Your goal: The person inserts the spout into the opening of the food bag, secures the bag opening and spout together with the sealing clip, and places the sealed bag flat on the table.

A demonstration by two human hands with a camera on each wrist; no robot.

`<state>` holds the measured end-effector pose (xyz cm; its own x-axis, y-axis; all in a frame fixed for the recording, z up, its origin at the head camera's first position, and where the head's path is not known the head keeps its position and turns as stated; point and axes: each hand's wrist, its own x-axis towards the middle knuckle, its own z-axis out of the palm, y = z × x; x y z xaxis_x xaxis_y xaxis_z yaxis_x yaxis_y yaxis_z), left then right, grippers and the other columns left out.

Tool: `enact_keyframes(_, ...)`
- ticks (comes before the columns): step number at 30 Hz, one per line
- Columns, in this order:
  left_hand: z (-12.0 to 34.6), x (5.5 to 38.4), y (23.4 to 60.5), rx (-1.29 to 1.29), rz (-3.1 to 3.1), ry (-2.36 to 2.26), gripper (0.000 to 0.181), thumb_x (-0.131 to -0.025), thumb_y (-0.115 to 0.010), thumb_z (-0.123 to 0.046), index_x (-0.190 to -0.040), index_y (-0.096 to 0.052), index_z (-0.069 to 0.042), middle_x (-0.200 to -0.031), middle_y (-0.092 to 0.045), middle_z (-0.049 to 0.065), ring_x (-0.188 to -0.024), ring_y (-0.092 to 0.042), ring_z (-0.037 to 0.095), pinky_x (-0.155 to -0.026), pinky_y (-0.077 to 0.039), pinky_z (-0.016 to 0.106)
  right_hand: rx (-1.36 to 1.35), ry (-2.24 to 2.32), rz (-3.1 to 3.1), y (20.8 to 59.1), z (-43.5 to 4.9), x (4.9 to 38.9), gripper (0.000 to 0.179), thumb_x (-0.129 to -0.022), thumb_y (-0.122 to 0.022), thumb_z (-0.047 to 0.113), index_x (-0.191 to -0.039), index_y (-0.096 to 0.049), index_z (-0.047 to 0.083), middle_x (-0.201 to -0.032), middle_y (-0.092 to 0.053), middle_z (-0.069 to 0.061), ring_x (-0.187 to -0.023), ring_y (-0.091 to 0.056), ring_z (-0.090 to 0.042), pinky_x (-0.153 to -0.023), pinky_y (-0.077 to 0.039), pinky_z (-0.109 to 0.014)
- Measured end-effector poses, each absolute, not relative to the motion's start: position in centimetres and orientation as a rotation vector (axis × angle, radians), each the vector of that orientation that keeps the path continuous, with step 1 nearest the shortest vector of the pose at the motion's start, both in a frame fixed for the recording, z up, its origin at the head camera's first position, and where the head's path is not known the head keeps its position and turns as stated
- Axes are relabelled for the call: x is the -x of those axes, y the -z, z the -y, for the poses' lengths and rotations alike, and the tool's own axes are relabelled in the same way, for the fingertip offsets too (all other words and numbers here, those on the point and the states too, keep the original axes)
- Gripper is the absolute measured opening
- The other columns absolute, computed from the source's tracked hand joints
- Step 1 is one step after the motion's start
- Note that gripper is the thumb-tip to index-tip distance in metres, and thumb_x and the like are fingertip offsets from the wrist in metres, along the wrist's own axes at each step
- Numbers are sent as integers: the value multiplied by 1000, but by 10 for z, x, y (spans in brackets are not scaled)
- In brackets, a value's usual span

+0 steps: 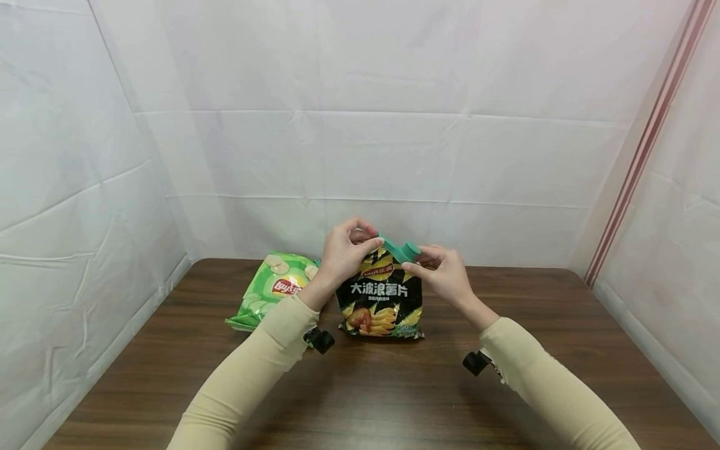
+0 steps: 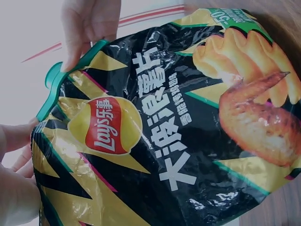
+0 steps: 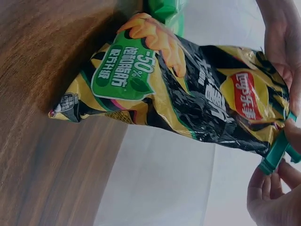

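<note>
A black and yellow chip bag stands upright on the table, its front with a chicken wing picture facing me. Along its top edge sits a green bag clip with a round cap-like knob near its right end. My left hand pinches the bag's top left corner at the clip's left end, as the left wrist view shows with the bag close up. On the other side, my right hand grips the clip's right end between thumb and fingers. In the right wrist view, the clip lies across the bag's mouth.
A green chip bag lies on the brown wooden table, left of the black bag and partly behind my left arm. White sheeting hangs behind the table and on both sides.
</note>
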<state>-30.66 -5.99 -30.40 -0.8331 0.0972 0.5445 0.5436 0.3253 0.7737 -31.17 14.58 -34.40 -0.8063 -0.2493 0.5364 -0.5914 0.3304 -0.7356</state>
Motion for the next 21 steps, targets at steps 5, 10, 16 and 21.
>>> enact_keyframes(5,61,306,304,562,2234,1483,17,-78,-68,-19,-89,-60,-9,-82,-69,7,-64,-60,16,-54,-46,28,-747,-1461,2273,333,-141,296,36,-76,-70,18,-107,-63,0,-90,-63,-14,-74,-64,-24,-63,-51,-24)
enact_keyframes(10,63,305,304,598,2232,1456,20,-78,-68,-21,-92,-59,-11,-84,-69,5,-65,-59,13,-54,-46,27,-744,-1466,2286,328,-140,290,35,-76,-70,15,-106,-64,0,-89,-64,-15,-73,-63,-26,-60,-51,-25)
enact_keyframes(16,62,304,305,663,2185,1391,14,-79,-67,-19,-88,-63,-10,-80,-69,3,-52,-51,15,-45,-39,25,-738,-1462,2283,343,-145,305,40,-74,-71,29,-108,-64,7,-89,-64,-7,-73,-63,-15,-63,-51,-23)
enact_keyframes(21,62,304,306,662,2196,1390,14,-78,-68,-19,-87,-65,-8,-80,-69,3,-50,-51,14,-44,-38,24,-757,-1448,2275,348,-147,309,42,-75,-70,30,-109,-64,7,-91,-64,-9,-74,-64,-17,-64,-51,-24)
